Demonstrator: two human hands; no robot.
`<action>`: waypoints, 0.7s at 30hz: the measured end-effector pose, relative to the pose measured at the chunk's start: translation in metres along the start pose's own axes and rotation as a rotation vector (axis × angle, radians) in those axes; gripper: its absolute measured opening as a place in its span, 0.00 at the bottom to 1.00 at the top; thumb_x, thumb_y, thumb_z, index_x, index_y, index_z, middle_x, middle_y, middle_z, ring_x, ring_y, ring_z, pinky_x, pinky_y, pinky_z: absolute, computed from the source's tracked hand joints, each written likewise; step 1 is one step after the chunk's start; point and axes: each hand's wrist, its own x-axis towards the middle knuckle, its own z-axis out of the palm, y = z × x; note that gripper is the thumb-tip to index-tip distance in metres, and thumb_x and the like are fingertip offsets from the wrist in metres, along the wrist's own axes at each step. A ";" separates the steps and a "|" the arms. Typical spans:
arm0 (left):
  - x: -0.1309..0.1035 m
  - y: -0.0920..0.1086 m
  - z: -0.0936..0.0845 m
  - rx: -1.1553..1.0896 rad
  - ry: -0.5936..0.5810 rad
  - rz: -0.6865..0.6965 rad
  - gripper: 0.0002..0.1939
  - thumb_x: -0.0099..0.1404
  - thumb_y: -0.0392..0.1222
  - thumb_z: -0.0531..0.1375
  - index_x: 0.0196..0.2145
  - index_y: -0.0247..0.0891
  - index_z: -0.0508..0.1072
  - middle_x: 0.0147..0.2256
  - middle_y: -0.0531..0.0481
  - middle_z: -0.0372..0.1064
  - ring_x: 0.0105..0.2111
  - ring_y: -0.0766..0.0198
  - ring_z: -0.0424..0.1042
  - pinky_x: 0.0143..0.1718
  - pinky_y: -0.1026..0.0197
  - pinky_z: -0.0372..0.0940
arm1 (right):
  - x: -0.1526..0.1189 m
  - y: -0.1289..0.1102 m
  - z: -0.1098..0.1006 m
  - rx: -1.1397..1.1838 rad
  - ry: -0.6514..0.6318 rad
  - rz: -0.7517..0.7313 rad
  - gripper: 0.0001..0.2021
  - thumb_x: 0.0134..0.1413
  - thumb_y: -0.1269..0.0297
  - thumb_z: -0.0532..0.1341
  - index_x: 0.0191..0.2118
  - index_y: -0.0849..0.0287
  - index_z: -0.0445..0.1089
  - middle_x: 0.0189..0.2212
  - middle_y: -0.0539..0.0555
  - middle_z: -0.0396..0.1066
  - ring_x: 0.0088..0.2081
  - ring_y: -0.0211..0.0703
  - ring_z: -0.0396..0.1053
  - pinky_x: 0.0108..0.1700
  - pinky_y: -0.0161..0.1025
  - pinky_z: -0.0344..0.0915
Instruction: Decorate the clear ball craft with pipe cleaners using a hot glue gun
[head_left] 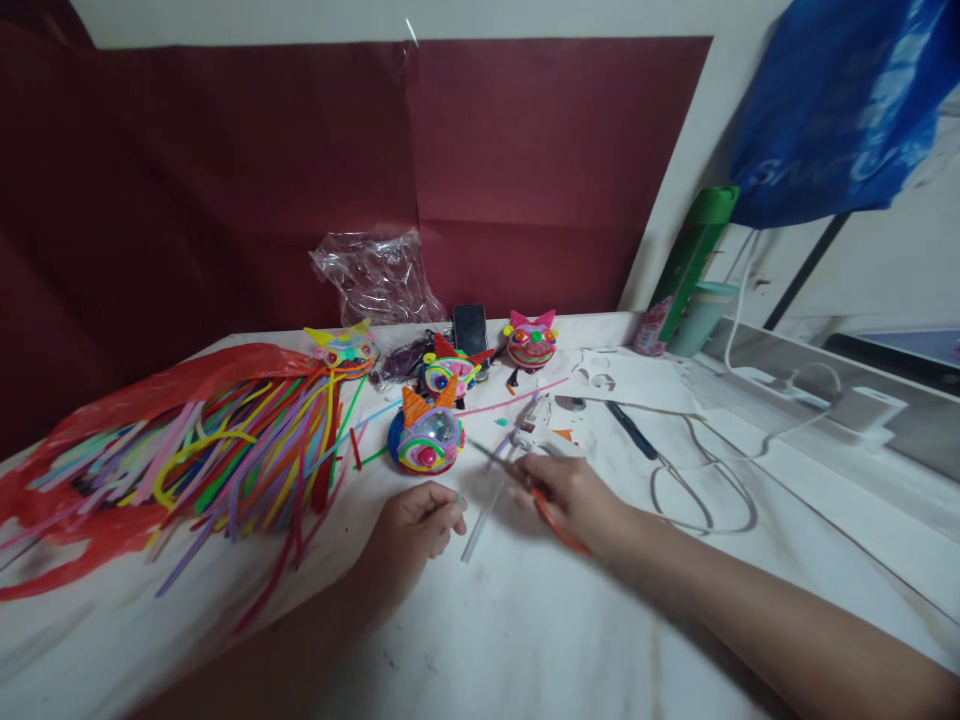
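My right hand (pixel 566 492) is closed around orange-handled scissors (pixel 553 522), their blades pointing left and away over the table. Close by on the left, my left hand (pixel 420 530) is pinched, with a tiny green piece (pixel 460 499) showing at the fingertips; most of it is hidden. Just beyond that hand sits a round colourful animal-head craft (pixel 426 440) with orange ears and a red nose. Behind it stand a similar head with red horns (pixel 450 372) and a pink-eared one (pixel 531 342). A clear glue stick (pixel 474 540) lies between my hands.
Many coloured pipe cleaners (pixel 247 440) spill from a red plastic bag (pixel 187 370) on the left, beside a yellow-eared head (pixel 345 350). Cut white paper (pixel 637 380), a dark-handled tool (pixel 631 430) and a looped cord (pixel 705 500) lie right. A green spray can (pixel 686 265) stands behind.
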 end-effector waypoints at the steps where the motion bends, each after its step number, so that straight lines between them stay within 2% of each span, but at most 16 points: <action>1: 0.001 -0.001 -0.001 -0.012 0.025 0.020 0.12 0.55 0.47 0.60 0.23 0.35 0.69 0.17 0.58 0.58 0.16 0.74 0.51 0.20 0.66 0.46 | 0.003 0.005 -0.007 -0.010 0.026 0.081 0.15 0.59 0.54 0.52 0.27 0.57 0.63 0.18 0.49 0.64 0.19 0.36 0.59 0.23 0.32 0.52; 3: 0.004 -0.003 -0.003 -0.020 0.064 0.059 0.11 0.54 0.47 0.61 0.24 0.35 0.70 0.18 0.59 0.58 0.17 0.74 0.53 0.21 0.66 0.48 | 0.010 0.018 -0.025 -0.083 0.043 0.243 0.15 0.58 0.52 0.53 0.29 0.57 0.65 0.19 0.50 0.66 0.20 0.37 0.61 0.24 0.32 0.53; 5: 0.005 -0.006 -0.004 -0.023 0.079 0.067 0.12 0.54 0.47 0.62 0.24 0.35 0.69 0.17 0.59 0.57 0.18 0.74 0.54 0.22 0.66 0.49 | 0.014 0.033 -0.045 -0.229 0.002 0.372 0.12 0.56 0.54 0.55 0.33 0.57 0.67 0.21 0.51 0.69 0.21 0.39 0.63 0.25 0.33 0.54; 8: 0.007 -0.009 -0.005 -0.045 0.075 0.019 0.13 0.56 0.48 0.62 0.23 0.36 0.67 0.15 0.61 0.54 0.17 0.73 0.53 0.22 0.66 0.49 | 0.016 0.058 -0.071 -0.423 -0.145 0.449 0.11 0.55 0.56 0.58 0.40 0.57 0.70 0.28 0.55 0.74 0.27 0.44 0.69 0.27 0.34 0.55; 11: 0.009 -0.011 -0.005 -0.090 0.077 -0.004 0.14 0.55 0.48 0.63 0.22 0.36 0.66 0.14 0.60 0.55 0.16 0.73 0.53 0.21 0.66 0.49 | 0.010 0.082 -0.088 -0.491 -0.310 0.492 0.11 0.54 0.61 0.59 0.43 0.57 0.71 0.34 0.58 0.76 0.32 0.47 0.72 0.29 0.34 0.57; 14: 0.010 -0.010 -0.005 -0.084 0.097 -0.001 0.13 0.54 0.48 0.63 0.23 0.36 0.69 0.14 0.59 0.57 0.17 0.72 0.55 0.22 0.66 0.50 | 0.001 0.106 -0.090 -0.483 -0.397 0.504 0.09 0.51 0.67 0.62 0.40 0.58 0.73 0.33 0.58 0.76 0.32 0.47 0.73 0.29 0.34 0.58; 17: 0.008 -0.008 -0.003 -0.053 0.103 0.010 0.12 0.54 0.47 0.62 0.24 0.35 0.70 0.14 0.58 0.59 0.17 0.72 0.57 0.22 0.66 0.51 | -0.005 0.127 -0.082 -0.477 -0.439 0.495 0.09 0.51 0.71 0.59 0.38 0.60 0.74 0.33 0.60 0.76 0.33 0.49 0.73 0.30 0.35 0.58; 21: 0.006 -0.003 0.000 -0.113 0.142 -0.005 0.10 0.50 0.43 0.63 0.28 0.35 0.71 0.19 0.57 0.66 0.15 0.73 0.60 0.20 0.66 0.53 | -0.007 0.141 -0.075 -0.444 -0.469 0.482 0.12 0.51 0.73 0.57 0.40 0.60 0.75 0.33 0.59 0.76 0.32 0.48 0.73 0.31 0.35 0.60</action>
